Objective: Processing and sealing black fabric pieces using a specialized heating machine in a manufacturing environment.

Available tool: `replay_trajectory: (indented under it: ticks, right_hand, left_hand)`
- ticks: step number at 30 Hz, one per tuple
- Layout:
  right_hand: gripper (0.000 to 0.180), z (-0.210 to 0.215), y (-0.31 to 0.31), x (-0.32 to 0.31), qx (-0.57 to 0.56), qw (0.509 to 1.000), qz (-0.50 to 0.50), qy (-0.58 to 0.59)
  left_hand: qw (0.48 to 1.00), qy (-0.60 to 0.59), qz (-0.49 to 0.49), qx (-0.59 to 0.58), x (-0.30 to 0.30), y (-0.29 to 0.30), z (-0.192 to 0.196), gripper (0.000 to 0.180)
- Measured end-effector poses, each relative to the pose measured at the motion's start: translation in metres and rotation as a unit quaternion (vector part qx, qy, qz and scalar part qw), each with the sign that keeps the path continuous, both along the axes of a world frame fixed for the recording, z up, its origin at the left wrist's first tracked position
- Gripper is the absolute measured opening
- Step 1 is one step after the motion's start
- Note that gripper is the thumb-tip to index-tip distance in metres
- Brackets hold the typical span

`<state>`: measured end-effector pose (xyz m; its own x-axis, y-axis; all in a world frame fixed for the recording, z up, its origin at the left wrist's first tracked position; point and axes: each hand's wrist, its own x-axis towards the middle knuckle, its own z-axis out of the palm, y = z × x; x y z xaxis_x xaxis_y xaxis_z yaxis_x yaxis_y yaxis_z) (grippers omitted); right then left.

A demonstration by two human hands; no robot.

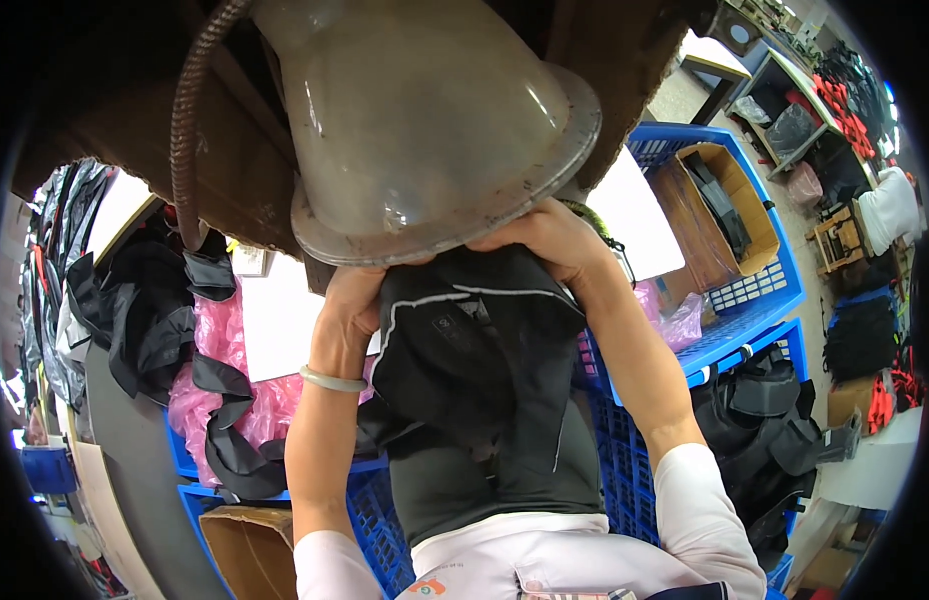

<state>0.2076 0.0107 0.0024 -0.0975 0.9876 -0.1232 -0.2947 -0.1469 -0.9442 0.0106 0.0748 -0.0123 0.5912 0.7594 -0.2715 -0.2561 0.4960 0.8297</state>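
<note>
A black cloth piece (455,360) with thin pale edging and a small label inside hangs in front of my body, its lower part loose. My left hand (353,298) grips its upper left edge, a pale bangle (332,380) round the wrist. At the upper right, my right hand (547,238) holds the same cloth, with its fingers bent. Just above both hands is a large translucent, dome-shaped cover (435,120) with a stained rim. This rim hides most of my fingertips and the top of the cloth.
A ribbed flexible hose (188,140) drops left of the dome. Blue crates stand both sides: the right one (700,345) holds an open cardboard box (720,210); pink plastic (270,330) and black pieces (225,390) lie at left. More black pieces (760,410) fill a lower right crate.
</note>
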Motion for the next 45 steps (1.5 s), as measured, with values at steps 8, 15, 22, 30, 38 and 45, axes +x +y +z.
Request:
replay_trajectory:
  ticks: [8,15,22,30,38,45]
  right_hand:
    - [0.032,0.063,-0.142,0.086,-0.026,0.953,-0.111,-0.282]
    - [0.044,0.081,-0.386,0.162,-0.116,0.661,-0.376,-0.640]
    - [0.051,-0.019,-0.251,0.008,-0.036,0.919,-0.231,-0.318]
    - [0.033,0.058,-0.261,0.143,0.090,0.842,-0.495,-0.194]
    - [0.039,0.081,-0.274,0.091,0.203,0.787,-0.205,-0.546]
    - [0.014,0.012,-0.206,0.030,0.139,0.897,-0.064,-0.414]
  left_hand:
    - [0.994,0.036,0.030,-0.094,-0.038,-0.035,0.013,0.012]
    - [0.967,-0.061,-0.077,-0.234,0.050,-0.101,0.020,0.010]
    - [0.972,-0.168,-0.090,-0.140,0.097,-0.156,0.016,0.018]
    - [0.881,0.053,-0.356,0.307,0.088,-0.209,-0.017,0.020]
    - [0.908,-0.077,-0.406,-0.060,0.121,-0.192,0.035,0.014]
    - [0.879,0.143,-0.388,0.238,0.050,-0.145,0.026,0.012]
